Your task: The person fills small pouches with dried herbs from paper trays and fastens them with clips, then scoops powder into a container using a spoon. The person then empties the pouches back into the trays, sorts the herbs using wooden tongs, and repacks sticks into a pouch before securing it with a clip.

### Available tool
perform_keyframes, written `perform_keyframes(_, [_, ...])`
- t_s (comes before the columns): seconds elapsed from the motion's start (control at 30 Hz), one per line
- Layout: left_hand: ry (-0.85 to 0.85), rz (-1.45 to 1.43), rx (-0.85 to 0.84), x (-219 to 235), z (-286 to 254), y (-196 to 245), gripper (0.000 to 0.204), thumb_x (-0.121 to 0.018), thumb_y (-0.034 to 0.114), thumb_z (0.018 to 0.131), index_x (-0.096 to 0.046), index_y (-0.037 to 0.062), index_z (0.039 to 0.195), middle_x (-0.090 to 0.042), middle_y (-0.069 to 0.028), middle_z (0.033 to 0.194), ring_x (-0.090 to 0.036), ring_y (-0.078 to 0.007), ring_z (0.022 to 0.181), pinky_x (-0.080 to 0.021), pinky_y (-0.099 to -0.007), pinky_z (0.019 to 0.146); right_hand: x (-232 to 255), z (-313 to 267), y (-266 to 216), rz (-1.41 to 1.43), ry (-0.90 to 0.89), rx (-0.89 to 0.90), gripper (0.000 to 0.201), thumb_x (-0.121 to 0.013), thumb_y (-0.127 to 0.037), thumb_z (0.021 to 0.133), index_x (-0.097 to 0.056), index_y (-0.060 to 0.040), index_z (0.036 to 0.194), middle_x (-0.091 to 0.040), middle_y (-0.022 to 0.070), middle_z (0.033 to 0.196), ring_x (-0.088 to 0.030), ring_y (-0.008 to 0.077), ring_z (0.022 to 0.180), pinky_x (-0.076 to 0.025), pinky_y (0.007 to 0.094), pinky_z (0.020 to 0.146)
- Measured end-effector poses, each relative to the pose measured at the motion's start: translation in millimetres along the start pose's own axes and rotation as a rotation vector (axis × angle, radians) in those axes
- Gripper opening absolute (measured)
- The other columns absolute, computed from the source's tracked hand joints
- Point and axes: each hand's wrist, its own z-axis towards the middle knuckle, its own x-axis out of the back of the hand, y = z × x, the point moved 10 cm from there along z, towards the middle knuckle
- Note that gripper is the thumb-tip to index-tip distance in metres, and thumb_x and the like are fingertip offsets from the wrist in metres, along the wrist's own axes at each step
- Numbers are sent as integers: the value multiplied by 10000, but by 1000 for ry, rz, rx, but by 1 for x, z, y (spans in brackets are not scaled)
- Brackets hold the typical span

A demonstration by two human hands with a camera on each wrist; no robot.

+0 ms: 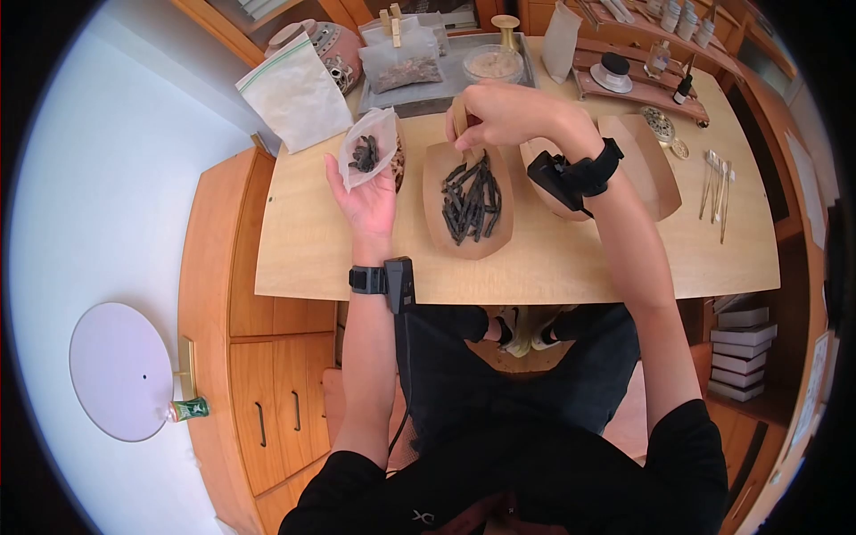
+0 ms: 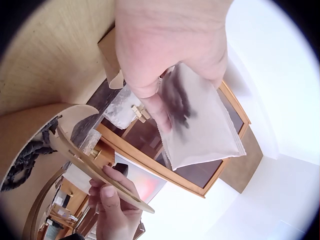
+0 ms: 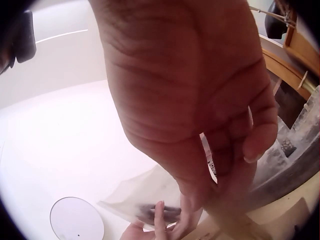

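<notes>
My left hand (image 1: 367, 207) holds a small translucent white pouch (image 1: 384, 134) with its mouth spread toward me. Dark pieces (image 1: 365, 153) lie inside it; in the left wrist view they show as a shadow through the pouch wall (image 2: 205, 135). My right hand (image 1: 510, 116) pinches a pair of wooden tongs (image 2: 100, 172) between thumb and fingers. The tongs point down at the far end of a boat-shaped brown paper tray (image 1: 435, 183). Dark, twig-like sticks (image 1: 473, 201) fill that tray, and the tong tips are near their upper ends.
Two more paper trays (image 1: 664, 178) lie under and beyond my right forearm. At the back, a grey metal tray (image 1: 428, 100) carries filled bags (image 1: 406, 71) and a glass dish (image 1: 493, 64). A white zip bag (image 1: 299, 98) leans at left. Small metal tools (image 1: 716, 187) lie at right.
</notes>
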Motion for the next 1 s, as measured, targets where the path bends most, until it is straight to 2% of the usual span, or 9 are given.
perform_keyframes(0.2, [17, 26, -17, 1, 0, 1, 493, -537, 321, 984, -476, -43, 1311, -571, -200, 1307, -528, -355, 1248, -500, -502, 1023, 2, 3, -5, -50, 64, 33, 178, -701, -160, 836, -705, -2, 920, -707, 128, 820, -649, 276, 809, -491, 370, 759])
perform_keyframes(0.3, [38, 50, -24, 0, -1, 1, 490, -539, 318, 983, -476, -45, 1306, -573, -201, 1303, -536, -350, 1240, -503, -498, 1021, 5, 0, -5, -148, 34, -32, 188, -708, -172, 825, -711, -3, 908, -699, 135, 791, -645, 292, 773, -493, 370, 720])
perform_keyframes(0.37, [60, 68, -39, 3, -1, 3, 490, -542, 317, 982, -476, -47, 1303, -575, -200, 1300, -542, -345, 1234, -503, -496, 1022, 17, -1, -12, -125, 150, 86, 207, -715, -184, 818, -713, 4, 904, -694, 147, 787, -644, 288, 724, -490, 368, 670])
perform_keyframes(0.5, [47, 88, -52, 4, -1, 5, 493, -559, 324, 976, -481, -49, 1288, -587, -199, 1279, -571, -325, 1193, -519, -473, 1001, 47, -23, -35, -87, 220, 114, 185, -707, -163, 831, -719, -5, 926, -703, 129, 809, -659, 267, 724, -503, 347, 663])
perform_keyframes(0.6, [78, 140, -66, 4, -2, 4, 494, -566, 336, 971, -491, -48, 1271, -596, -195, 1264, -589, -311, 1164, -526, -459, 990, 70, -44, -61, -39, 349, 211, 150, -704, -129, 838, -724, -23, 943, -712, 104, 838, -673, 239, 746, -519, 317, 681])
perform_keyframes(0.67, [95, 181, -75, 1, -3, 2, 495, -566, 345, 970, -497, -47, 1264, -599, -193, 1258, -596, -303, 1153, -528, -453, 987, 88, -63, -81, -7, 558, 373, 176, -707, -170, 814, -728, -27, 915, -669, 168, 748, -647, 304, 687, -498, 366, 640])
perform_keyframes(0.87, [177, 396, -144, -6, -6, 0, 514, -549, 370, 975, -491, -40, 1281, -604, -176, 1257, -606, -272, 1138, -535, -420, 981, 67, -58, -107, -173, 578, 461, 141, -717, -174, 798, -718, -57, 877, -660, 142, 760, -647, 333, 747, -502, 410, 661])
perform_keyframes(0.97, [169, 429, -137, -6, -6, 1, 534, -540, 371, 979, -471, -44, 1307, -594, -178, 1270, -593, -273, 1158, -527, -421, 993, 52, -41, -100, -201, 536, 397, 133, -720, -176, 794, -713, -66, 870, -662, 132, 771, -649, 335, 799, -504, 414, 684])
perform_keyframes(1.0, [90, 336, -71, -5, -4, -3, 551, -537, 372, 981, -452, -50, 1325, -577, -186, 1294, -578, -279, 1180, -514, -429, 1011, 51, -39, -101, -201, 537, 395, 133, -720, -176, 794, -713, -66, 870, -662, 132, 771, -649, 335, 799, -504, 414, 684])
